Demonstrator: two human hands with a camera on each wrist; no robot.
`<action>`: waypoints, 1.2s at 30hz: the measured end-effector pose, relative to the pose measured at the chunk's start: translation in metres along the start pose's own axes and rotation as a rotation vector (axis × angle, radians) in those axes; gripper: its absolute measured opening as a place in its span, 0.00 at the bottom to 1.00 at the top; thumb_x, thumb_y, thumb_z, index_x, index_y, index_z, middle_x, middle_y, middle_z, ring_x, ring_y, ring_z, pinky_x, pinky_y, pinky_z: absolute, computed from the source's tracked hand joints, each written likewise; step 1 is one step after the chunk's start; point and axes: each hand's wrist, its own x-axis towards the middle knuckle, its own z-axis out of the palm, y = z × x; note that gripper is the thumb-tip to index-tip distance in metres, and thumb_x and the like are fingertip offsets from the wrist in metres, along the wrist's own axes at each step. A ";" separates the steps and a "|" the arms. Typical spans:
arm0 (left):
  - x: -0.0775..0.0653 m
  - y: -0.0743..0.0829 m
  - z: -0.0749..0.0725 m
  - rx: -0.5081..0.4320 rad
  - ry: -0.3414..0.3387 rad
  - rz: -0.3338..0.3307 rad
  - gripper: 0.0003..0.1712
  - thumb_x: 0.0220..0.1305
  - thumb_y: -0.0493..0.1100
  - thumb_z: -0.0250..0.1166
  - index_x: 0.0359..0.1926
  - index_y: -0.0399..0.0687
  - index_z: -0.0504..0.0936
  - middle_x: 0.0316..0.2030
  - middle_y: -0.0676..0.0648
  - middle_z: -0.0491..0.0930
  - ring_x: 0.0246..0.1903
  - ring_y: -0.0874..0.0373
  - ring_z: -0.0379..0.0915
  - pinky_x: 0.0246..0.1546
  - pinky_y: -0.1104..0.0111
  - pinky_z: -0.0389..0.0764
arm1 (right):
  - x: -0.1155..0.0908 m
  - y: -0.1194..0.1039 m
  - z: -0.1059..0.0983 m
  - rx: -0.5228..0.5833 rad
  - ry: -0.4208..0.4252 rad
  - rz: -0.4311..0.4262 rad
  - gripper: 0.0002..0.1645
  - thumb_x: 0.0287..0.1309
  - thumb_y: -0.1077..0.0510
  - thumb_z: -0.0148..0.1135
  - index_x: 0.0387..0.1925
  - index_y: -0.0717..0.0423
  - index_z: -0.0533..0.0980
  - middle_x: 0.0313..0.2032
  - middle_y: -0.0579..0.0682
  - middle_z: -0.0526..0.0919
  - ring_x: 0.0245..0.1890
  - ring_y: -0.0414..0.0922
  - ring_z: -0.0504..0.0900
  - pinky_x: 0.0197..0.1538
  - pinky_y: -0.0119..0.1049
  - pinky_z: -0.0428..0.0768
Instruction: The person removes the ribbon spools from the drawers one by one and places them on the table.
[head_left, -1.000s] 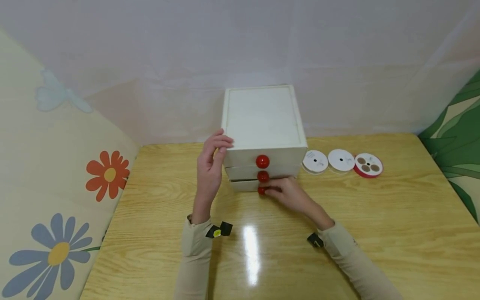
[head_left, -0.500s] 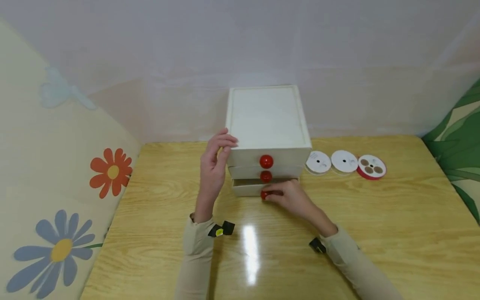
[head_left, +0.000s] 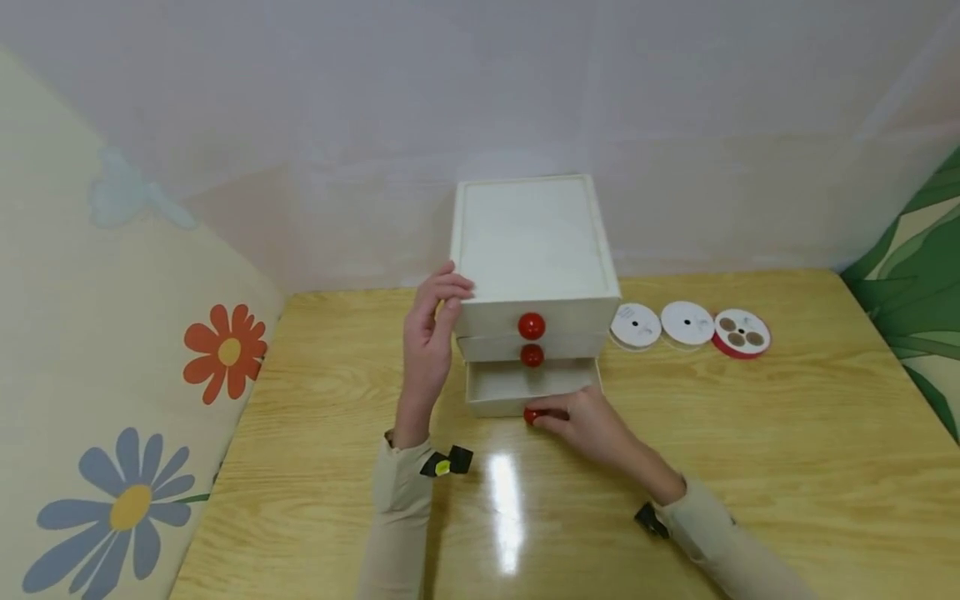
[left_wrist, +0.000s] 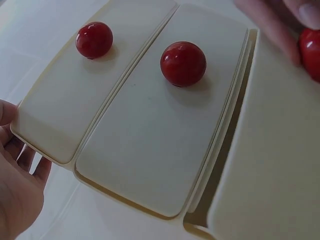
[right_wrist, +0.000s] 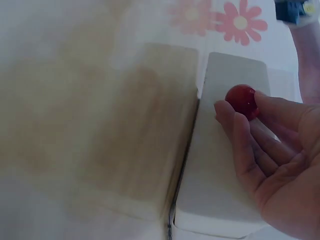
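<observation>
Okay, white three-drawer unit [head_left: 534,237] sits on wood-grain table [head_left: 300,500], backed up near the pale wall covering [head_left: 375,167]. Right hand [head_left: 596,427] pinches the bottom red knob [head_left: 532,416], thumb and fingers on it; the right wrist view shows the same hold close up, its other fingers loosely bent along the drawer front. Bottom drawer [head_left: 491,407] stands out from the unit, pale inside visible in the head view.

Left hand [head_left: 429,337] isn't gripping: fingers relaxed, fingertips resting at the unit's front left top corner, rest of the hand alongside. Left wrist view agrees, fingers against the unit's edge.

Top red knob [head_left: 532,326] and middle red knob [head_left: 532,356] are untouched, both their drawers pushed in.

To the unit's right, three spools lying flat in a row: white spool [head_left: 635,326] just beside the unit, second white spool [head_left: 687,323] in the middle, red-edged spool [head_left: 741,331] at the far end.

Beige sleeves [head_left: 401,517] on both arms, small black devices [head_left: 450,461] at the wrists. Orange flower [head_left: 228,353] and blue flower [head_left: 130,507] on the left panel; green leaves [head_left: 926,258] on the right.
</observation>
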 end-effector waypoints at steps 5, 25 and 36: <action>0.000 -0.001 0.001 -0.002 0.004 -0.005 0.11 0.76 0.30 0.50 0.44 0.24 0.78 0.49 0.29 0.78 0.70 0.44 0.64 0.77 0.53 0.57 | -0.011 -0.007 0.005 -0.004 0.012 -0.005 0.12 0.60 0.62 0.74 0.46 0.57 0.88 0.45 0.53 0.90 0.50 0.53 0.87 0.57 0.52 0.84; 0.000 -0.003 0.001 -0.019 0.016 -0.005 0.10 0.76 0.27 0.50 0.44 0.24 0.78 0.50 0.29 0.78 0.71 0.44 0.64 0.78 0.54 0.57 | -0.038 -0.021 0.010 0.029 -0.037 -0.002 0.10 0.62 0.63 0.72 0.45 0.58 0.88 0.41 0.52 0.91 0.41 0.44 0.90 0.44 0.33 0.88; 0.000 -0.002 0.001 -0.015 0.016 -0.002 0.10 0.76 0.27 0.50 0.44 0.24 0.78 0.50 0.29 0.78 0.71 0.44 0.64 0.78 0.54 0.57 | -0.045 -0.026 0.014 0.040 -0.038 0.003 0.10 0.60 0.66 0.72 0.43 0.59 0.88 0.39 0.53 0.91 0.40 0.44 0.91 0.42 0.30 0.88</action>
